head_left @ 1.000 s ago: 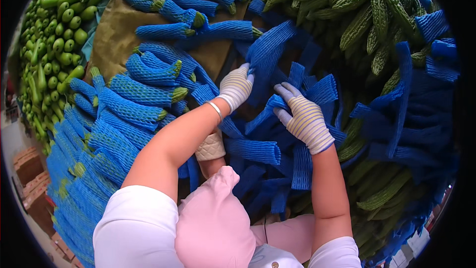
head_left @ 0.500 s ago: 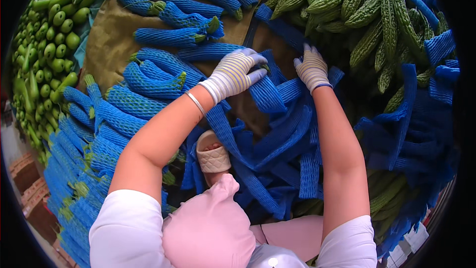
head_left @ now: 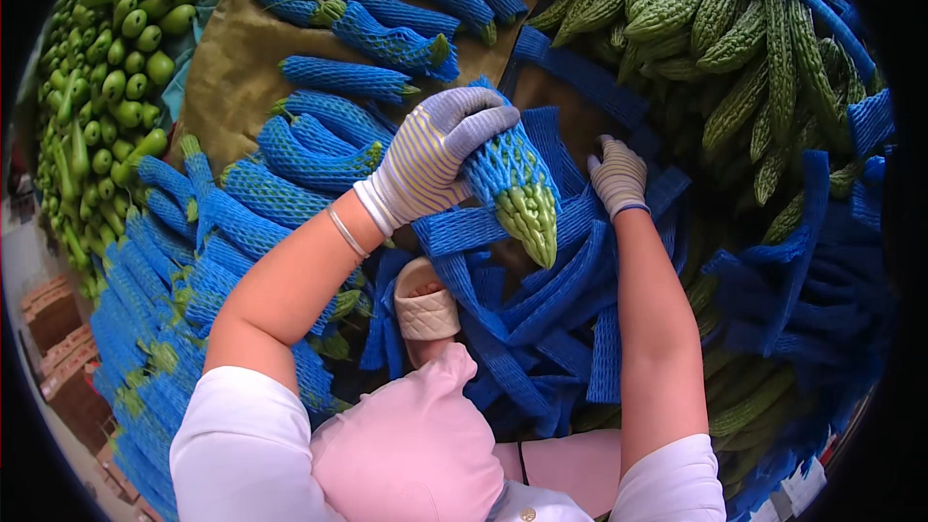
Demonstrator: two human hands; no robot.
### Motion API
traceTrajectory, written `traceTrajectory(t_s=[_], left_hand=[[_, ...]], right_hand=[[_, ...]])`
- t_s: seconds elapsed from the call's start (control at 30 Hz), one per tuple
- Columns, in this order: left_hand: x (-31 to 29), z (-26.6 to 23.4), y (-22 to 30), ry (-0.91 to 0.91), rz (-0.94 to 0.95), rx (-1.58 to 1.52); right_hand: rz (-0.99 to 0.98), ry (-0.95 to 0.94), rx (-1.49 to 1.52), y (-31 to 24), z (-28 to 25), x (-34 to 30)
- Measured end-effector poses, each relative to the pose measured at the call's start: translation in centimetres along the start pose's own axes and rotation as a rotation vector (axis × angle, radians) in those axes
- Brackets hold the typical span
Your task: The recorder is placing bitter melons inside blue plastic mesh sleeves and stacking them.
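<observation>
**Bitter gourd half-sleeved, left hand gripping**

While green gourds point(head_left: 116, 87) and sleeved gourds point(head_left: 319, 150) lie at nine to eleven o'clock, the gloved left hand point(head_left: 430, 159) is clamped around a bitter gourd point(head_left: 517, 188) partly inside a blue foam net sleeve point(head_left: 498, 159). Its long axis runs from eleven to five o'clock, bare tip lowest. Right hand point(head_left: 619, 174), at three o'clock of the gourd and just beside it, rests fingers together on loose blue sleeves point(head_left: 570, 300); whether it grips one cannot be told. Unwrapped bitter gourds point(head_left: 715, 29) lie at one o'clock. Nothing stands between hands.
</observation>
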State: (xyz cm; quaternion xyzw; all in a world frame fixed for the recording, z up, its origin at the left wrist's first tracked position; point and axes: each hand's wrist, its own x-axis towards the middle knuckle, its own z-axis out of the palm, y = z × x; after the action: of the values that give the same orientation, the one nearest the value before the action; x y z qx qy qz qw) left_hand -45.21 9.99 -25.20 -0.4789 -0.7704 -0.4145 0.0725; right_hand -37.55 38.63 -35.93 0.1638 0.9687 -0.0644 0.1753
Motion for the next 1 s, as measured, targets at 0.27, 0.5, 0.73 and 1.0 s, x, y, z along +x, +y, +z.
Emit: traceTrajectory(t_s=[0.27, 0.5, 0.73, 1.0], left_hand=[[-0.3, -8.4, -3.8, -0.053, -0.091, 0.759], [-5.1, -6.4, -10.4, -0.5, -0.619, 0.772], [-1.2, -2.6, -12.5, -0.6, -0.729, 0.736], [-1.4, -1.2, -11.9, -0.765, -0.568, 0.762]], right_hand=[[-0.113, 0.357, 0.046, -0.6, 0.2, -1.6], [-0.22, 0.341, 0.03, -1.8, -0.9, 1.3], [-0.081, 0.075, 0.106, -3.8, -2.4, 5.7], [0.043, -0.113, -0.017, -3.9, -2.9, 7.7]])
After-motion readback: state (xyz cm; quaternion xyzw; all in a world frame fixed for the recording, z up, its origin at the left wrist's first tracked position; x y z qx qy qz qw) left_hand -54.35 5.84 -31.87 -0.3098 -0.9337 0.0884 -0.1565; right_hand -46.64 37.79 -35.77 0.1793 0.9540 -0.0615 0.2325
